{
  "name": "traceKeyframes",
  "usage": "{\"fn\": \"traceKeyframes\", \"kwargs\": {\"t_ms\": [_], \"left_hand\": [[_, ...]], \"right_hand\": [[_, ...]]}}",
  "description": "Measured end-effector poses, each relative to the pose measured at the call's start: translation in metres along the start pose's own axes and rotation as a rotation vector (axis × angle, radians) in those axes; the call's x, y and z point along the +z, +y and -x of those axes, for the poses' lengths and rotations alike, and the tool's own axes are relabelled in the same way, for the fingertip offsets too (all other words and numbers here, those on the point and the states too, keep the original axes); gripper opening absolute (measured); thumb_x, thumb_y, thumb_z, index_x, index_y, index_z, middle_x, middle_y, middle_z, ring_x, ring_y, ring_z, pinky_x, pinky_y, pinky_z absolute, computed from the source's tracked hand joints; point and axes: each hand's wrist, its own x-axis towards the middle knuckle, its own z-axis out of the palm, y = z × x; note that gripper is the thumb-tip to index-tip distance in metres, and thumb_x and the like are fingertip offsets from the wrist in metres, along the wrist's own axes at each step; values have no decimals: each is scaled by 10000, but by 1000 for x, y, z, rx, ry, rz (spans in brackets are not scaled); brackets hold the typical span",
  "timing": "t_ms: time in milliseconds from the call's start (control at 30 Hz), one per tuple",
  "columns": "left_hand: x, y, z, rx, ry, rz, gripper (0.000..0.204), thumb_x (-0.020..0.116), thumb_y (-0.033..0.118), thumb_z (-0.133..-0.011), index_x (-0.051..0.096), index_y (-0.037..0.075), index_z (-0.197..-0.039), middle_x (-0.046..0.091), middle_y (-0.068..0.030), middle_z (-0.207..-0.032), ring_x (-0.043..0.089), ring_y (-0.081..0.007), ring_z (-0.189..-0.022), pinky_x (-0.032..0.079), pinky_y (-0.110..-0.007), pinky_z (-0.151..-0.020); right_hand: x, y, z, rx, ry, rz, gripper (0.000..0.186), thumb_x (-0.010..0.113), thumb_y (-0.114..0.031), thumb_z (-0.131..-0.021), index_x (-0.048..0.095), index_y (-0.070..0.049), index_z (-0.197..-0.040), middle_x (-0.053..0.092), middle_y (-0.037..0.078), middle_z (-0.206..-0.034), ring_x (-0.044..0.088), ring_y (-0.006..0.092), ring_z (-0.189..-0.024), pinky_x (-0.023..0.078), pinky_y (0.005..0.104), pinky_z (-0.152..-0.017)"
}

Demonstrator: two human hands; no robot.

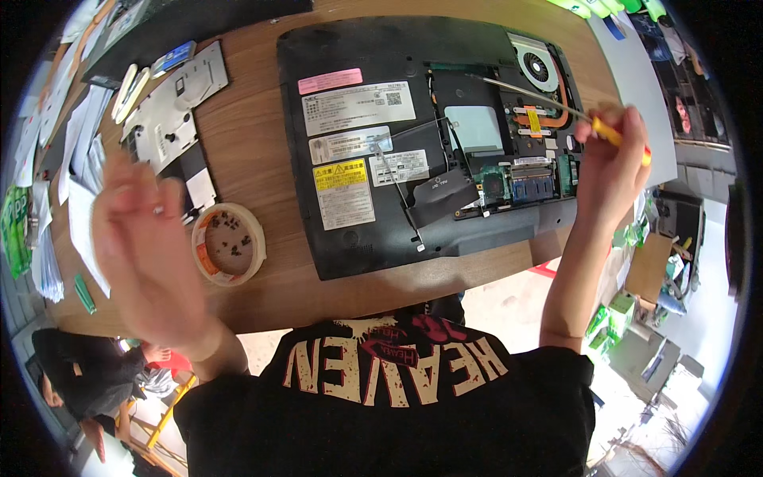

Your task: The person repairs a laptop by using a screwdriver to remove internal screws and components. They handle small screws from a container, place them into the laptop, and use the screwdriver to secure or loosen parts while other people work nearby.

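Note:
A black laptop (358, 253) lies bottom side up on the wooden table, its underside partly opened. My right hand (616, 163) is closed around a screwdriver (608, 133) with a yellow and red handle. Its long thin shaft reaches left over the laptop's opened bay, the tip near the bay's upper edge. Blurred by motion, my left hand (147, 238) hovers left of a tape roll (257, 262), its fingers curled together. A tiny bright speck shows at those fingertips, too small to name. Several small dark screws (232, 244) lie inside the tape ring.
A cooling fan (537, 67) and copper heat pipe show in the laptop's upper right. Left of it lie metal cover plates (199, 79), a blue packet (173, 57) and loose papers (79, 151). A black box-like object (167, 32) borders the table's far side. Another person (87, 381) is at lower left.

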Motion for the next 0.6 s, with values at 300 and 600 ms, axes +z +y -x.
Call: {"fn": "traceKeyframes", "kwargs": {"t_ms": [300, 600], "left_hand": [[-15, 2, 6, 107, 295, -72, 191, 536, 161, -1023, 610, -13, -994, 425, -108, -1138, 397, -221, -1013, 345, -407, -860], [-22, 2, 7, 77, 261, -118, 190, 532, 184, -1018, 639, 28, -1024, 415, -117, -1217, 393, -243, -1095, 335, -432, -943]], "right_hand": [[21, 12, -45, 130, -72, 387, 275, 532, -159, -1023, 589, 52, -856, 632, 182, -878, 630, 234, -675, 510, 325, -624], [23, 12, -57, 84, -165, 443, 277, 520, -151, -1031, 607, 57, -870, 636, 176, -875, 638, 230, -676, 530, 316, -628]]}}
